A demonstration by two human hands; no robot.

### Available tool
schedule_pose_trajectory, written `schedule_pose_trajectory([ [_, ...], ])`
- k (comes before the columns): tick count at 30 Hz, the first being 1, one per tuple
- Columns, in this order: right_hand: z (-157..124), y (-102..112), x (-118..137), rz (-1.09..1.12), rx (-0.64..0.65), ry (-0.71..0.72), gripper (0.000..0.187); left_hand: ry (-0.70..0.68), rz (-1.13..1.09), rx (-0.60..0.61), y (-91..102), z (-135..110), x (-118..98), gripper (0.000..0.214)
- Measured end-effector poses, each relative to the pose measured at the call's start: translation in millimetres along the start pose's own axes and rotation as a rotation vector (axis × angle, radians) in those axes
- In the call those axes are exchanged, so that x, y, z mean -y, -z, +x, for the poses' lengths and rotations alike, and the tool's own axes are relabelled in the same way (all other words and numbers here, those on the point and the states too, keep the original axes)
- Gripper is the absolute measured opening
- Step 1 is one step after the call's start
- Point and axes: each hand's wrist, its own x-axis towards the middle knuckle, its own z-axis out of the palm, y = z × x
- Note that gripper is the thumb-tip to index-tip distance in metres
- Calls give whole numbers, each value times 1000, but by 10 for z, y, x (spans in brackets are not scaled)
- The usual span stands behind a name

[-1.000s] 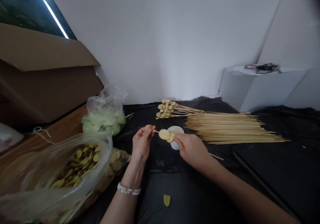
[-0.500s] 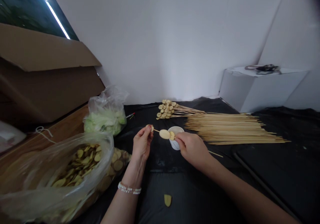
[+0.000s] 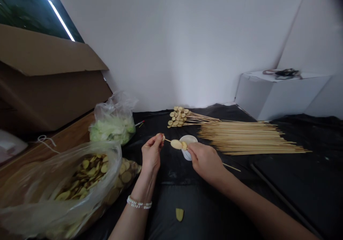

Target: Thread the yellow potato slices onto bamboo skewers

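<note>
My right hand (image 3: 207, 161) is closed round a thin wooden skewer (image 3: 232, 167), whose tail sticks out behind the fist. Near its front, pale potato slices (image 3: 176, 144) are threaded on the stick. My left hand (image 3: 152, 151) pinches another potato slice (image 3: 162, 137) at the skewer's tip; fingers cover part of it. Beneath and behind the skewer stands a white cup (image 3: 188, 139), partly hidden by my right hand. A single potato slice (image 3: 179, 214) lies on the black cover close to me.
At left, an open plastic bag (image 3: 112, 182) holds many potato slices, with a bag of pale green vegetables (image 3: 114, 132) behind. Filled skewers (image 3: 178, 117) and a pile of bare skewers (image 3: 252, 137) lie ahead. A cardboard box (image 3: 48, 89) and white box (image 3: 278, 93) flank them.
Almost nothing differs. My right hand has shifted very slightly left along with the skewer, and my left hand keeps its pinch at the tip.
</note>
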Motion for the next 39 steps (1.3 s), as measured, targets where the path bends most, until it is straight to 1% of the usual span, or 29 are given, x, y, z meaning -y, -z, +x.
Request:
schedule_pose_trajectory([
  [3, -6, 0, 19, -38, -17, 17, 21, -7, 8, -2, -1, -2, 3, 23],
  [5, -12, 0, 21, -15, -10, 14, 21, -15, 10, -2, -2, 0, 9, 23],
  [10, -18, -14, -3, 80, 82, -3, 22, -13, 7, 5, -5, 3, 25, 27],
  [12, -18, -21, 0, 57, 63, -3, 22, -11, 7, 1, -6, 0, 29, 28],
  [15, -18, -22, 15, -28, -3, 13, 21, -7, 18, 1, -8, -4, 29, 29],
  [17, -16, -19, 20, -55, -15, 16, 20, 3, 27, 5, -9, -5, 24, 30],
  [21, -5, -14, 2, 22, 7, -20, 20, 41, -14, 17, -15, -12, -2, 32],
  [24, 4, -16, -16, 67, -1, -28, 20, 72, -52, 43, -16, -21, -21, 34],
  [26, 8, -21, -23, 77, -5, -28, 21, 101, -34, 50, -11, -24, -26, 35],
  [29, 15, -24, -26, 99, -8, -22, 20, 118, 15, 16, 0, -20, -26, 34],
  [34, 15, 1, -21, 138, -11, -7, 18, 73, 9, -25, 6, -11, -15, 33],
  [39, -4, 5, -7, 56, 31, 19, 21, 25, 30, -21, 6, -4, 13, 32],
])
